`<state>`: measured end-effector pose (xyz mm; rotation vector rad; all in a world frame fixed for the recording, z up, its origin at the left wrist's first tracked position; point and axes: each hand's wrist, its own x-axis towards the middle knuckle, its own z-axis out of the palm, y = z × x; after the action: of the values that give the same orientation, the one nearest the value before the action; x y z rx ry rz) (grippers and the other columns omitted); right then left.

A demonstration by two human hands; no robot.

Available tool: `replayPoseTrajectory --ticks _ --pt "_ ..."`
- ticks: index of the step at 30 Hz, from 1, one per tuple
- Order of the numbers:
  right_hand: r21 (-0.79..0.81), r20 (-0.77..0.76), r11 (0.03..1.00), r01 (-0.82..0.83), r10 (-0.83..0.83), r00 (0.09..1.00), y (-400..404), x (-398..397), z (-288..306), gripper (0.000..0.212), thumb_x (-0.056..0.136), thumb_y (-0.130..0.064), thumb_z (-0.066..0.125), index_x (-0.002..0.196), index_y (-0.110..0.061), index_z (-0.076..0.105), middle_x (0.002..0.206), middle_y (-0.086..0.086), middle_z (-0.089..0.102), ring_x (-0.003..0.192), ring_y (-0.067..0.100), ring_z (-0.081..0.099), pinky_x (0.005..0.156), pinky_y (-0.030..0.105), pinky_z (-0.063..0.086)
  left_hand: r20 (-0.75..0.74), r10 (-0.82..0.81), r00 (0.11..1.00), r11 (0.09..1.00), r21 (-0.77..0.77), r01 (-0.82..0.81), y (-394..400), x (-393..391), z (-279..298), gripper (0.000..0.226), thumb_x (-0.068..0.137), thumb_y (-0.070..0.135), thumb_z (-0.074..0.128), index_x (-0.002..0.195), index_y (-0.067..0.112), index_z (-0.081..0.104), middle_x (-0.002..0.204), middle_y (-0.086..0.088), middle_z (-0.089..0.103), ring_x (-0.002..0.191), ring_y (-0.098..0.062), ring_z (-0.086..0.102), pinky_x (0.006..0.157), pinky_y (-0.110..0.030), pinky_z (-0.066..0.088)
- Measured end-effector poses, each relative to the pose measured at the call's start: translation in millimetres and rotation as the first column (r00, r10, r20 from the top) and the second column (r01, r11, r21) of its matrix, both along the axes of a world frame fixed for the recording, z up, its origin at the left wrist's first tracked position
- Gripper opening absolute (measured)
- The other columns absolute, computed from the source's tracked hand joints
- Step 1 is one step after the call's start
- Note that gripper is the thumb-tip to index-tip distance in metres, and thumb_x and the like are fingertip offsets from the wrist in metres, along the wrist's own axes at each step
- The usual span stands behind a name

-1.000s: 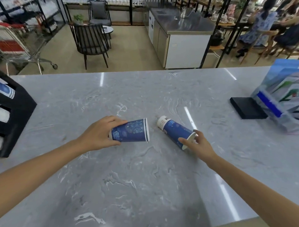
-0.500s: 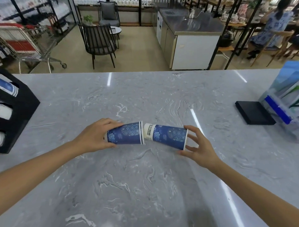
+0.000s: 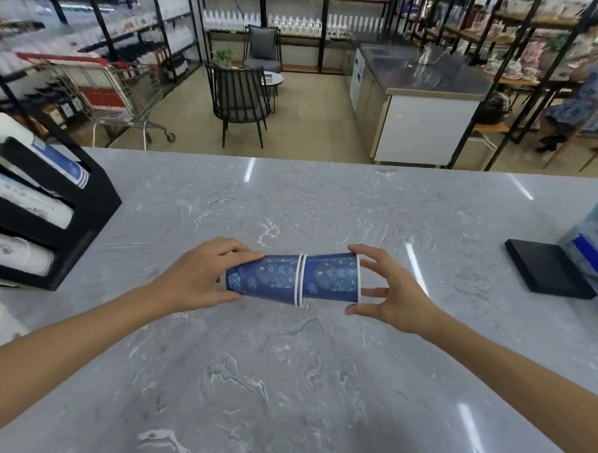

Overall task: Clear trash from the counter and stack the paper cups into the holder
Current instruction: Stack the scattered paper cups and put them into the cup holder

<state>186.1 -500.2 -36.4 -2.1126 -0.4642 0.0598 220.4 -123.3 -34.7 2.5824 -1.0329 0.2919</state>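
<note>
**Cups nested between two hands, holder at upper left**

Both hands are seen at the middle of the frame, one at each end of a sideways stack of blue paper cups. The left hand [image 3: 203, 275] is closed around the narrow base end of the left cup [image 3: 262, 279], and the right hand [image 3: 393, 290] is spread with its fingertips [image 3: 357, 249] on the open rim of the right cup [image 3: 332, 276], which is pushed partway into the first. Two white rims are shown close together at mid-stack, so the nesting appears incomplete or just seated; full seating cannot be told.

The stack's long axis is laid left to right across the frame, just above the grey marble counter [image 3: 297, 380]. Contact with the counter cannot be told.

The black cup holder [image 3: 94, 201] is placed at the upper left of the frame, well apart from the stack, with sleeves of cups lying in its slots. It is nearer to the left hand, and the base end is pointed roughly that way. A swing toward the holder's slot openings would likely be needed before insertion.
</note>
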Motion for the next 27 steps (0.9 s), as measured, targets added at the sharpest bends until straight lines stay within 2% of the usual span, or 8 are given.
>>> replayPoseTrajectory --ticks 7,12,17,22,25,27 --pt "0.049 0.058 0.991 -0.125 0.122 0.991 32.0 6.3 -2.3 0.098 0.064 -0.023 0.097 0.146 -0.032 0.042 0.144 -0.023 0.045 0.133 0.005 0.05 0.083 0.024 0.062 0.04 0.012 0.999 0.999 -0.039 -0.01 -8.9 -21.3 11.2 0.074 0.073 0.035 0.087 0.139 0.021 0.058 0.127 0.001 0.064 0.111 -0.017 0.061 0.089 -0.035 0.056" --pt "0.066 0.047 0.987 -0.144 0.141 0.989 51.6 9.2 -1.9 0.103 0.059 -0.034 0.098 0.145 -0.042 0.042 0.144 -0.017 0.048 0.128 0.006 0.056 0.086 0.027 0.062 0.138 0.045 0.989 0.999 -0.02 -0.043 -14.7 -32.0 15.5 0.07 0.073 0.033 0.088 0.136 0.018 0.061 0.122 -0.002 0.066 0.105 -0.02 0.061 0.086 -0.033 0.053" --pt "0.074 0.073 0.979 -0.191 0.186 0.98 65.3 16.2 4.8 0.103 0.059 -0.041 0.096 0.145 -0.052 0.04 0.141 -0.028 0.048 0.126 0.0 0.055 0.086 0.019 0.059 0.185 0.128 0.974 0.991 -0.068 -0.117 -11.8 -41.1 16.1 0.066 0.073 0.03 0.089 0.132 0.015 0.065 0.121 -0.004 0.067 0.103 -0.024 0.065 0.082 -0.042 0.055" --pt "0.104 0.071 0.963 -0.25 0.243 0.967 82.0 24.0 1.9 0.103 0.062 -0.036 0.096 0.148 -0.042 0.041 0.147 -0.022 0.047 0.129 0.004 0.055 0.088 0.017 0.057 0.166 0.203 0.965 0.977 -0.095 -0.19 3.5 -51.6 17.7 0.06 0.078 0.039 0.082 0.132 0.02 0.065 0.124 -0.001 0.067 0.105 -0.021 0.064 0.083 -0.041 0.055" --pt "0.11 0.094 0.95 -0.293 0.283 0.954 99.4 29.1 -1.0 0.103 0.063 -0.036 0.095 0.15 -0.037 0.042 0.15 -0.018 0.047 0.13 0.004 0.054 0.087 0.012 0.054 0.149 0.267 0.952 0.962 -0.091 -0.256 19.3 -59.3 18.9 0.061 0.078 0.038 0.083 0.134 0.022 0.064 0.128 0.001 0.067 0.106 -0.022 0.065 0.084 -0.042 0.056" --pt "0.115 0.094 0.939 -0.323 0.313 0.945 113.1 30.4 -3.1 0.102 0.063 -0.035 0.096 0.15 -0.037 0.042 0.151 -0.017 0.047 0.131 0.007 0.054 0.089 0.013 0.055 0.145 0.297 0.944 0.954 -0.084 -0.287 31.3 -66.6 18.2 0.062 0.077 0.037 0.083 0.134 0.022 0.063 0.128 0.001 0.067 0.106 -0.022 0.065 0.084 -0.041 0.057"
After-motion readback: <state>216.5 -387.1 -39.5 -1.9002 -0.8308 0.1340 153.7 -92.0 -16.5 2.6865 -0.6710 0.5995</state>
